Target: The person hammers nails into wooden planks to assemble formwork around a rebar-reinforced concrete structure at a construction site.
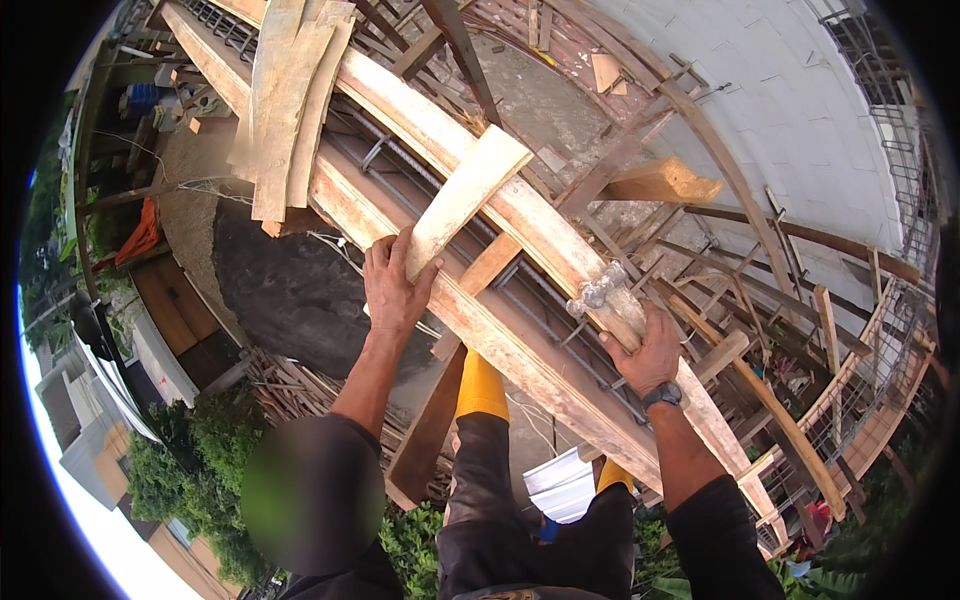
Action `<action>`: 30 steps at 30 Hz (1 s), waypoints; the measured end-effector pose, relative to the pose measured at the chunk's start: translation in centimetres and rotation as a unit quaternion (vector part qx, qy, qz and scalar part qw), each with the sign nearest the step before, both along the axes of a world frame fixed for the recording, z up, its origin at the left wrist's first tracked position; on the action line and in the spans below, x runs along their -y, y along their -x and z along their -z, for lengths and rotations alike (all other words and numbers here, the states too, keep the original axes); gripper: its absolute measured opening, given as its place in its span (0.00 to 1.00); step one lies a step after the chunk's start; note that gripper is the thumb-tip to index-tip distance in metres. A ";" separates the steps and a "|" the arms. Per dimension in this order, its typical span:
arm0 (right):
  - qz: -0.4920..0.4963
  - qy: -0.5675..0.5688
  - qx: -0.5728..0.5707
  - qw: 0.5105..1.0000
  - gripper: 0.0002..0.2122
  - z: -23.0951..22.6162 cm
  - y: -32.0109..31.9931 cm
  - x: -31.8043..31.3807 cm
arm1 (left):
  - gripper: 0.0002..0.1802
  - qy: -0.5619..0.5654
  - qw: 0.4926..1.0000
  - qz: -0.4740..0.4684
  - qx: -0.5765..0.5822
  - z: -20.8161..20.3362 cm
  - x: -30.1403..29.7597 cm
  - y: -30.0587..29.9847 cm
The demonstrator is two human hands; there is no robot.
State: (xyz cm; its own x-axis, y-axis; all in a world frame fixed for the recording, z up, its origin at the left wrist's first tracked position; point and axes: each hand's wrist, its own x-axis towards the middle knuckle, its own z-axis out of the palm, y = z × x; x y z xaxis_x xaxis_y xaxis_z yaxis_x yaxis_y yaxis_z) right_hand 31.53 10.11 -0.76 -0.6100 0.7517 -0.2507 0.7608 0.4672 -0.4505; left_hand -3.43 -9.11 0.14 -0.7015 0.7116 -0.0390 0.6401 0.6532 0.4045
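Note:
My left hand (398,285) grips the near end of a short pale wooden board (470,192), with the thumb at its edge. That board lies slantwise across the two long side planks of a formwork trough (430,290). My right hand (648,355) is closed round the wooden handle of a hammer (600,291), over the far side plank. The hammer's grey metal head is by that plank's top. Between the planks run steel reinforcing bars (372,155). A wooden crosspiece (490,262) spans the trough between my hands.
Several loose boards (290,110) lie across the trough at upper left. Timber props and beams (740,385) stand at right, beside a pale sheeted surface (800,130). Far below are dark heaped material (280,290) and a white corrugated sheet (560,487). My legs, in yellow boots (482,385), are beneath the trough.

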 end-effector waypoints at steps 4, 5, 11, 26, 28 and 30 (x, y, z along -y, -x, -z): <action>0.005 0.016 -0.006 1.000 0.39 0.2 0.0 -0.3 | 0.35 -0.003 1.000 -0.012 -0.006 0.3 -0.3 -0.7; 0.007 0.015 0.003 1.000 0.38 0.1 0.0 -0.2 | 0.35 -0.005 1.000 -0.007 0.002 0.4 -0.5 -0.6; 0.013 0.028 0.022 0.999 0.38 -0.6 0.1 -0.4 | 0.36 -0.004 1.000 0.012 0.009 0.2 -2.3 -1.0; 0.029 0.051 0.036 0.998 0.39 -0.4 1.0 0.3 | 0.35 -0.043 0.998 0.038 -0.025 1.4 -1.2 -0.1; 0.027 0.064 0.039 0.997 0.39 -0.7 1.2 0.3 | 0.33 -0.040 0.997 0.051 -0.031 1.0 -1.3 0.4; 0.027 0.055 0.040 0.997 0.38 -1.4 1.3 -0.2 | 0.32 -0.016 0.998 0.056 -0.028 0.6 -2.4 0.7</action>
